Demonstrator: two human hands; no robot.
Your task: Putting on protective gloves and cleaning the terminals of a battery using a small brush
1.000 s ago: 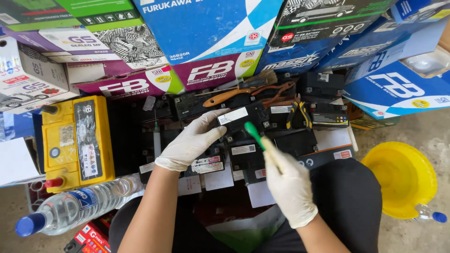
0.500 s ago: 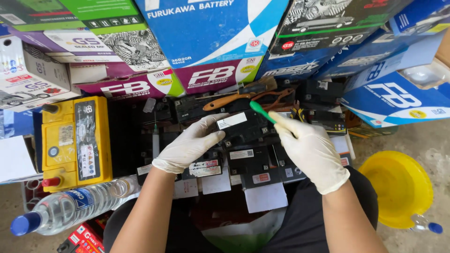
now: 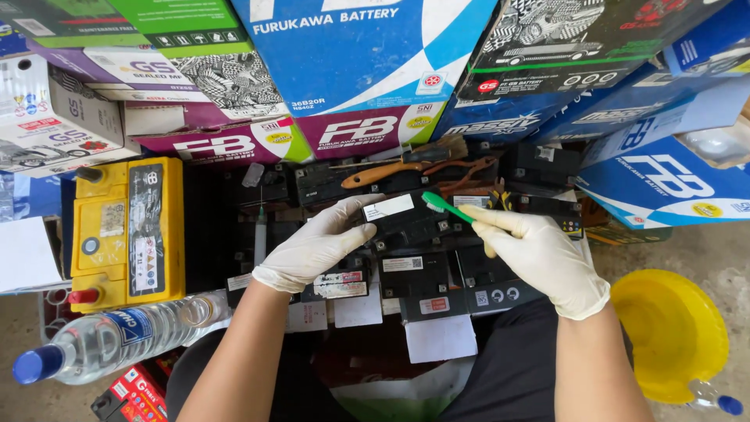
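Cardboard cartons, stacked along the top of my view: a large blue-and-white box [image 3: 367, 55] in the middle, a magenta box [image 3: 367, 131] under it, a black-and-white patterned box [image 3: 226, 82] to its left, more blue cartons [image 3: 672, 168] at right
Yellow battery [image 3: 129, 230], left, upright, with a black label strip down its top and a red terminal cap
Yellow plastic basin [image 3: 676, 332], lower right
Clear water bottle [image 3: 109, 340] with a blue cap, lying lower left
Small black battery [image 3: 402, 215], centre, on a row of similar black batteries, white rectangular label on top; I judge it dense and heavy for its size, rigid, smooth-sided, best gripped across the case sides, clear of the terminals
Left hand [image 3: 312, 250], white-gloved, fingers closed around that battery's left end
Right hand [image 3: 539, 254], gloved, pinching a green-handled tool [image 3: 447, 207], light and stiff, its tip at the battery's right edge
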